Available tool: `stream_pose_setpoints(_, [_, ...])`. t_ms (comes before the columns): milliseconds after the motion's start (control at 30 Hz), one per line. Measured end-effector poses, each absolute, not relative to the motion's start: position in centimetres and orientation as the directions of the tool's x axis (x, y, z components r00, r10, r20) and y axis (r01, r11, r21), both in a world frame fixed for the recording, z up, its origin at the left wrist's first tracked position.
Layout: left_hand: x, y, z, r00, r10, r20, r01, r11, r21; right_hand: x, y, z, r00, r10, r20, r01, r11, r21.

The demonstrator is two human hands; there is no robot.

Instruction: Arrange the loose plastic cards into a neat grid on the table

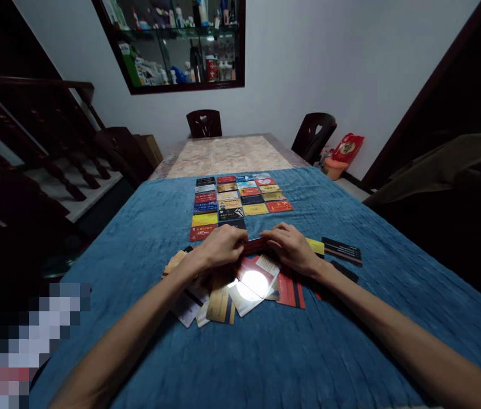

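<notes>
Between both hands is a dark red card [256, 245], tilted up and seen nearly edge-on. My left hand [226, 245] pinches its left end, and my right hand [286, 244] grips the right end with bent fingers. Beneath and around them lies a loose heap of cards, among them a gold card [220, 304], a red card with a dark stripe [290, 288] and a shiny card [247, 289] bright with glare. Just beyond the hands, cards are laid in rows, with a red card [203, 233] at the near left and a yellow card [204, 219] behind it.
A blue cloth [138, 227] covers the near part of the table; a patterned cover [227, 153] shows at the far end. Chairs [204, 124] stand around it. A black card [341, 251] lies right of the heap. A red bag [348, 149] sits by the wall.
</notes>
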State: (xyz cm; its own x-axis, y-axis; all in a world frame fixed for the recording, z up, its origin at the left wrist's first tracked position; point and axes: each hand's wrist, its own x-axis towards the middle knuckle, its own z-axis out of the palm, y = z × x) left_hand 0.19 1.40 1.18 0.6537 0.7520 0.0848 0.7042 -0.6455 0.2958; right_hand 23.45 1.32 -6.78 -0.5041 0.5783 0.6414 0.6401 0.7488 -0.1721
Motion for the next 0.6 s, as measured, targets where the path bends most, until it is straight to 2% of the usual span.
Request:
stream_pose_setpoints(333, [0.5,1.0,1.0,0.632,0.769,0.100,0.732,-0.634,0.249,23.3,1.3,-6.8,-0.470,0.564,0.679,0.603,0.767,-0.219])
stream_pose_setpoints(600, [0.5,1.3,0.5,0.642,0.756,0.126,0.717,-0.651,0.250,22.9,0.6,-5.0,-0.348,0.595,0.724,0.537,0.760,-0.366])
